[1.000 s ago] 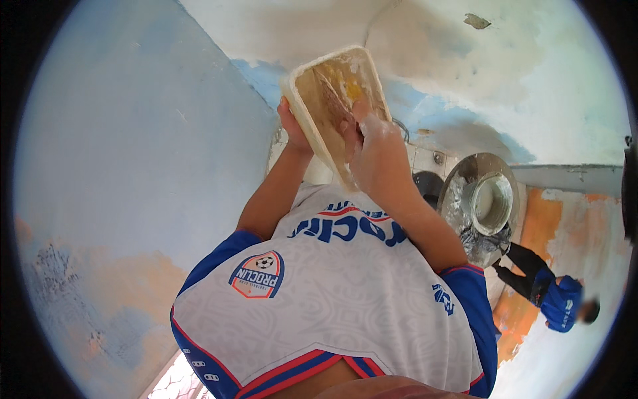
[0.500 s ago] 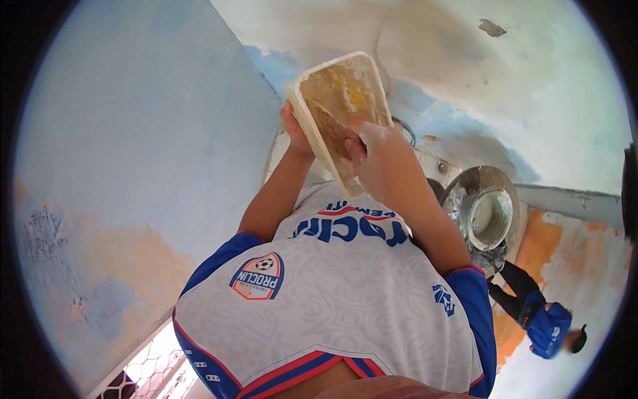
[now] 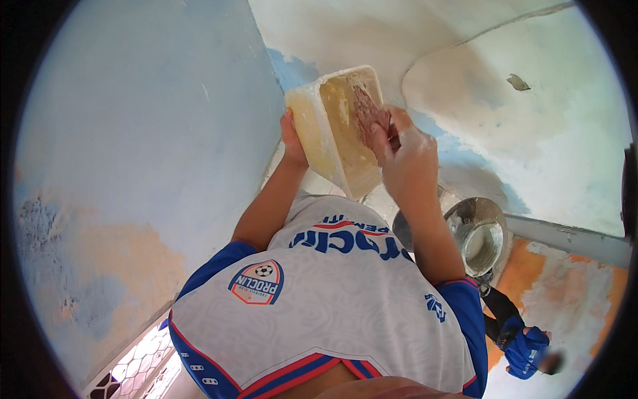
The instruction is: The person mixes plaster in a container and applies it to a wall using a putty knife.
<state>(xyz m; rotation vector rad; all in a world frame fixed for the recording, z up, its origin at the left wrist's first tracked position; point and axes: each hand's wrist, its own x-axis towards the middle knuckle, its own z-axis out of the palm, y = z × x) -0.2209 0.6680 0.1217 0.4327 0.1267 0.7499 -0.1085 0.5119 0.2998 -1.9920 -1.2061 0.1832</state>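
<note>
My left hand (image 3: 292, 138) is wrapped round the outer side of a cream-yellow rectangular plastic tub (image 3: 312, 136), held tilted in front of my chest. Its inside is smeared with pale, yellowish paste. Closed fingers of my right hand (image 3: 411, 153) grip a putty knife (image 3: 367, 114) with a wide, reddish-brown, smeared blade. The blade lies inside the tub, along the wall on the right; the handle is mostly hidden by my fingers.
A patchy blue-grey wall (image 3: 159, 120) rises on the left, and a patched cream-and-blue wall (image 3: 478, 86) stands ahead. At right, a splattered round bucket (image 3: 484, 246) stands by a wide basin (image 3: 475, 209). Beyond it is a person in blue (image 3: 525, 349).
My right hand has moved the putty knife up and to the right within the tub. The tub has turned, showing more of its outer side. My view has shifted slightly.
</note>
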